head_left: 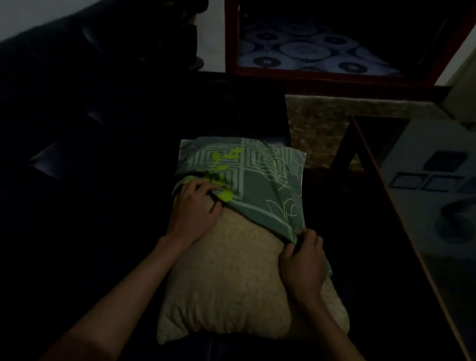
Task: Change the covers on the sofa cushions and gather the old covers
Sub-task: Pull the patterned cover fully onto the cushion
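A dark potted plant stands beside a red-framed doorway.

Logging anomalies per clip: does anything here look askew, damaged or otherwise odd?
Only the green patterned cover sits askew: it covers just the far part of the beige cushion, its open edge slanting from the left hand down to the right hand. That fits mid-change. No damage shows, though the room is dark.

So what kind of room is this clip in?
Most likely a dim home living room: a dark tufted sofa, a glass-topped table beside it, and a cushion half inside a green patterned cover.
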`<state>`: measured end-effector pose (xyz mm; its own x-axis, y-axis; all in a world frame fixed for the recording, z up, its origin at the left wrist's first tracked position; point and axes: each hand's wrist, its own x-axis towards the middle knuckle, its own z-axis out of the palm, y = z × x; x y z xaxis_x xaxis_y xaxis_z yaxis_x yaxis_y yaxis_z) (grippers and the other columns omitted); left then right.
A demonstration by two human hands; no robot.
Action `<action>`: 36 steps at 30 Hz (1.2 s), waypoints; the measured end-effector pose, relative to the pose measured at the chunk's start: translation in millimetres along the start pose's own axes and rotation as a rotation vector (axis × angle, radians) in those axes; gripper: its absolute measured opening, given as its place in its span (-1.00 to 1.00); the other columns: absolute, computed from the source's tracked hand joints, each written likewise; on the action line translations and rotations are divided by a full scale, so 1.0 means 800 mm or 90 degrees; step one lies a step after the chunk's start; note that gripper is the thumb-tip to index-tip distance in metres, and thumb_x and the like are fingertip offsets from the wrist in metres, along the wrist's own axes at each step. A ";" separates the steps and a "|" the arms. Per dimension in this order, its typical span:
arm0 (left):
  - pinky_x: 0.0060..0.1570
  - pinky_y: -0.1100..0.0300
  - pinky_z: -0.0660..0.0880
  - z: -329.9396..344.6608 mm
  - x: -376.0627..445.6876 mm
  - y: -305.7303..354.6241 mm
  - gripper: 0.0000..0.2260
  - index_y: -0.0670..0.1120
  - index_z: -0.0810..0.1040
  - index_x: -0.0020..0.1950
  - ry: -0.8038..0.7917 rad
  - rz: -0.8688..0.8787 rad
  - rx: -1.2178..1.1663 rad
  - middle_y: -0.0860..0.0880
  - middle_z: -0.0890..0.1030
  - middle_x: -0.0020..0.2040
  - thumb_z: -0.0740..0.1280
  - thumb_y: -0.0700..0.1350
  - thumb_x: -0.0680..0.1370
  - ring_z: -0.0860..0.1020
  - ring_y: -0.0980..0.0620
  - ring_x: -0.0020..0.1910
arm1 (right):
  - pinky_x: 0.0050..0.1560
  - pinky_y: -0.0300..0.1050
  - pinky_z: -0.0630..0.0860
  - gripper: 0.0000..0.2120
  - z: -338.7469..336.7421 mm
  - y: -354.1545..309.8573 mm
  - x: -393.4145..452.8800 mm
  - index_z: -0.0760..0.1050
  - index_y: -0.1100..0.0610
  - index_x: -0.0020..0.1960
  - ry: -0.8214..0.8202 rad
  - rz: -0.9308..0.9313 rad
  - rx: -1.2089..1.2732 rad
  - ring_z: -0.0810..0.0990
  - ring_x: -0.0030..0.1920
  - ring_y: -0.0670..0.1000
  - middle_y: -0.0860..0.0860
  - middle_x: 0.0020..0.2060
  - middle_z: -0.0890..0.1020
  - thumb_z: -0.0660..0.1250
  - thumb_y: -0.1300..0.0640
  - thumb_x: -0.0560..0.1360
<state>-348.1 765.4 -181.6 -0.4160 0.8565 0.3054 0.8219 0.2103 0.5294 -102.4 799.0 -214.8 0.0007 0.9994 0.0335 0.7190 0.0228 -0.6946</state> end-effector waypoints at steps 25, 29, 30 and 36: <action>0.11 0.23 0.41 -0.029 -0.020 -0.085 -0.50 -0.17 0.59 0.29 0.054 -0.147 -0.035 -0.16 0.52 0.21 0.32 -0.47 0.38 0.54 -0.15 0.17 | 0.14 0.06 0.36 -0.78 0.025 -0.092 0.015 0.51 0.00 0.12 0.005 -0.232 -0.020 0.46 0.12 0.06 0.01 0.09 0.50 0.41 0.14 0.49; 0.11 0.25 0.43 -0.017 -0.105 -0.074 -0.52 -0.11 0.54 0.40 0.087 -0.177 -0.125 -0.05 0.56 0.21 0.41 -0.34 0.49 0.54 0.03 0.13 | 0.21 0.11 0.36 -0.78 0.024 -0.080 0.005 0.51 -0.04 0.07 -0.004 -0.192 0.005 0.48 0.13 0.06 0.00 0.07 0.53 0.38 0.16 0.45; 0.14 0.23 0.44 -0.012 -0.116 -0.072 -0.53 -0.09 0.53 0.41 0.103 -0.215 -0.142 -0.03 0.56 0.22 0.41 -0.31 0.50 0.53 0.04 0.15 | 0.23 0.14 0.37 -0.78 0.024 -0.077 0.001 0.52 -0.05 0.07 -0.003 -0.195 0.005 0.48 0.14 0.06 -0.01 0.07 0.54 0.38 0.16 0.45; -0.04 0.23 0.43 0.000 -0.098 -0.042 -0.72 -0.13 0.57 0.24 0.090 -0.418 -0.366 -0.06 0.62 0.07 0.15 -0.31 0.64 0.59 -0.16 0.17 | 0.17 0.10 0.43 -0.73 0.033 -0.075 -0.006 0.46 0.00 0.10 -0.002 -0.199 0.141 0.48 0.14 0.07 0.02 0.05 0.52 0.27 0.30 0.49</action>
<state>-343.3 691.2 -223.1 -0.8103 0.5724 -0.1258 0.0928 0.3371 0.9369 -164.0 793.5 -192.6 -0.1974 0.9435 0.2663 0.5162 0.3310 -0.7899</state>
